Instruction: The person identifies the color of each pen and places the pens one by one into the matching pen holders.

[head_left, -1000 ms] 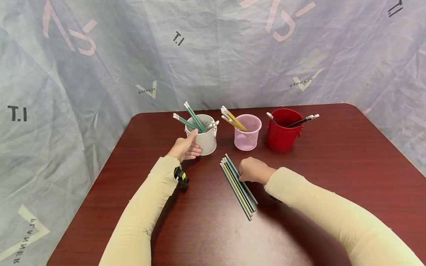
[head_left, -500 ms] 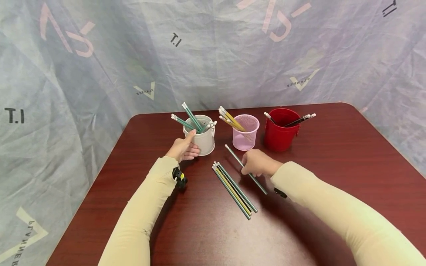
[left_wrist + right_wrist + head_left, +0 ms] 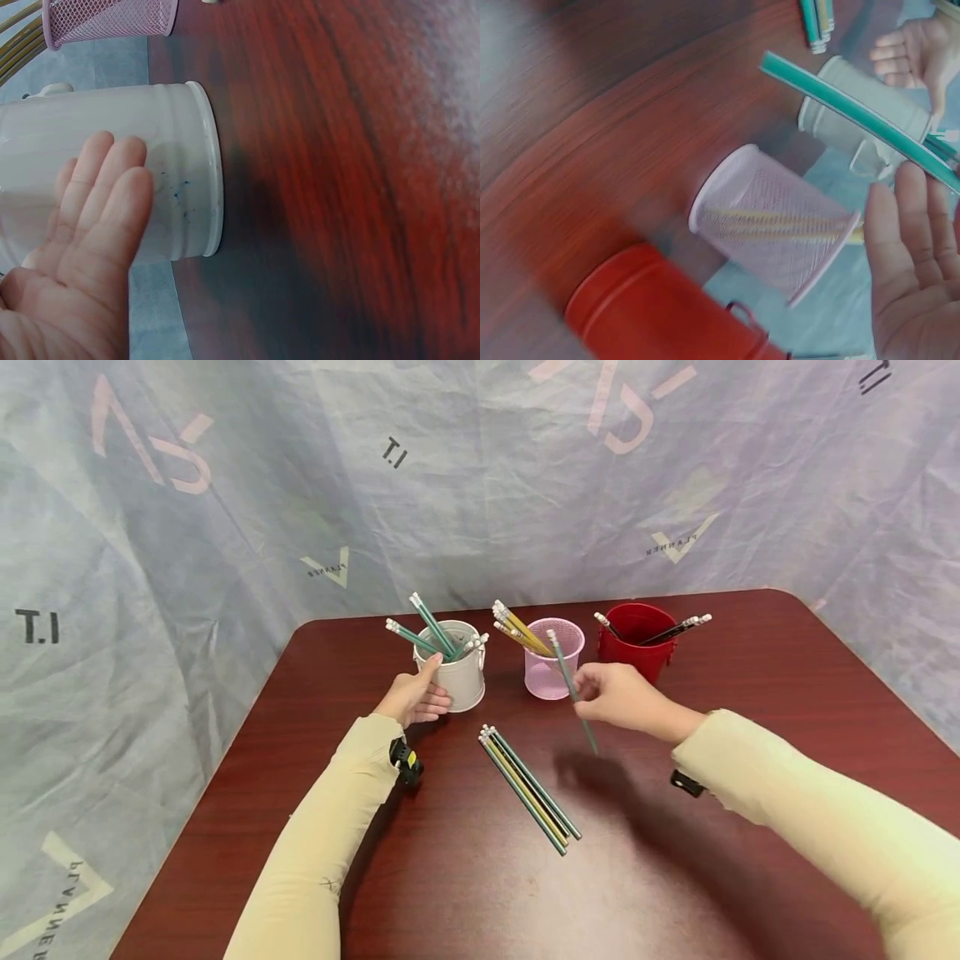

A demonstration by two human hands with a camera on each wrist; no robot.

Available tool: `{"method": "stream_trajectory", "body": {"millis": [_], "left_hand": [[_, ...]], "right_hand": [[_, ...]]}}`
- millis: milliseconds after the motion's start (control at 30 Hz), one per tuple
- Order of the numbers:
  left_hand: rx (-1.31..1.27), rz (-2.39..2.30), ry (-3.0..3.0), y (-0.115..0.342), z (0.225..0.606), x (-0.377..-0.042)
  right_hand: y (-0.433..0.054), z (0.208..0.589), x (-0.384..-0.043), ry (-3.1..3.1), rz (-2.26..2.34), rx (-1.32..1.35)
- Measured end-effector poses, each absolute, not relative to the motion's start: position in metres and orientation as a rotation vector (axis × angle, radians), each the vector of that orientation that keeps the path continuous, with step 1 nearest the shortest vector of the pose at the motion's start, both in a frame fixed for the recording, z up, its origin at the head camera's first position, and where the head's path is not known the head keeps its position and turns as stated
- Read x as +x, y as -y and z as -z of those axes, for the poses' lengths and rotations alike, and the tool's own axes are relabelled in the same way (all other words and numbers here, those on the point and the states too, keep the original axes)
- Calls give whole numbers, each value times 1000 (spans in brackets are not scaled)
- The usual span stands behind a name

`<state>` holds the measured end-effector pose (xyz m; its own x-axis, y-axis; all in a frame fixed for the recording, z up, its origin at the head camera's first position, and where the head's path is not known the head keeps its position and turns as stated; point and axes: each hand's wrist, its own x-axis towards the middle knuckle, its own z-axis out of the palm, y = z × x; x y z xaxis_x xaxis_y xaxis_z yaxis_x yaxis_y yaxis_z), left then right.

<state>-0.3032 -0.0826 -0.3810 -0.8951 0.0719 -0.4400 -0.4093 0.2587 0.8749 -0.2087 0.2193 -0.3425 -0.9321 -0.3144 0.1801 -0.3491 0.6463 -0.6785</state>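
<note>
My right hand [image 3: 621, 695] pinches a green pencil [image 3: 564, 667] between thumb and fingers, raised above the table with its white eraser end up. In the head view the pencil overlaps the pink mesh cup [image 3: 542, 683]. The right wrist view shows the green pencil [image 3: 840, 101] slanting across the white bucket [image 3: 844, 90]. My left hand [image 3: 411, 695] rests against the side of the white bucket [image 3: 467, 683], its thumb near the rim. Its fingers lie nearly straight along the wall in the left wrist view. Green pencils [image 3: 433, 627] and several white-tipped ones stand in that bucket.
Several pencils, green, yellow and black, lie in a bundle [image 3: 525, 785] on the reddish-brown table [image 3: 450, 877]. The pink cup holds yellow pencils [image 3: 525, 631]. Behind my right hand stands a red bucket [image 3: 637, 653] with black pencils [image 3: 667, 632]. A printed grey cloth [image 3: 480, 510] hangs behind.
My right hand has drawn one green pencil away from the bundle, lifted it and tipped it more upright toward the pink cup. My left hand stays at the white bucket.
</note>
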Motion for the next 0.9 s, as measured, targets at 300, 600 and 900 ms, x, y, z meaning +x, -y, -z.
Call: {"method": "stream_trajectory", "body": {"millis": [300,600,900], "left_hand": [[-245,-1678,-2133,82,385,-306],[-297,-1676,-2148,83,386,-305],[-273,-1701,-2140,84,386,-306]], "right_hand": [[-248,330,-189,2572,-1485,426],[-229,342,-200,2169,-1725,362],[-170,348,-236,1956,-1806,299]]}}
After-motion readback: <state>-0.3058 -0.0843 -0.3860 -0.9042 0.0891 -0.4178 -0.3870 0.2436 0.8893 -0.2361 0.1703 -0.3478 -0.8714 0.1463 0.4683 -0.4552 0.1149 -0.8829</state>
